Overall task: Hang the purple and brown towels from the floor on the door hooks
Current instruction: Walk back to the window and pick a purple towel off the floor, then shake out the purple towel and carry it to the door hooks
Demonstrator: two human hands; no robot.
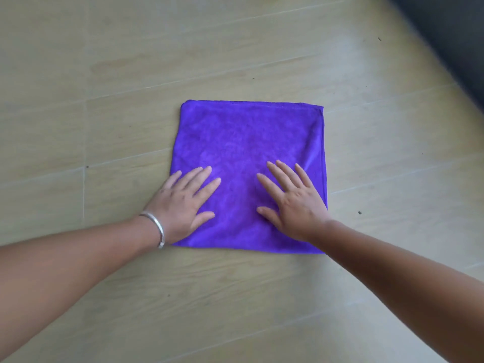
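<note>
1. From the head view, we see the purple towel [243, 153] lying flat and squared on the pale wood-look floor [104, 74]. It looks folded, with doubled edges along its far and right sides.

2. Our left hand [183, 203] lies palm-down on the near-left part of the towel, fingers straight and spread, gripping nothing. A silver bangle [158, 229] sits on that wrist.

3. Our right hand [293, 203] lies the same way on the near-right part, fingers straight and fanned out, also holding nothing.

4. We judge the step in hand to be taking up this towel, since the task wants it lifted off the floor.

5. To do that well, we would pinch the towel by one edge or corner, not scoop it from the middle, so that it hangs free and offers a clean fold or loop to a hook.

6. Both hands already rest on the near edge, so curling the fingers under that edge looks like the shortest route.

7. The cloth looks soft and limp; we expect it to droop and unfold once raised.

8. Our count: one purple towel, two hands, one bangle.

9. No brown towel, door or hooks are in view. A dark blurred surface [450, 35] fills the top-right corner; we cannot tell what it is.
</note>
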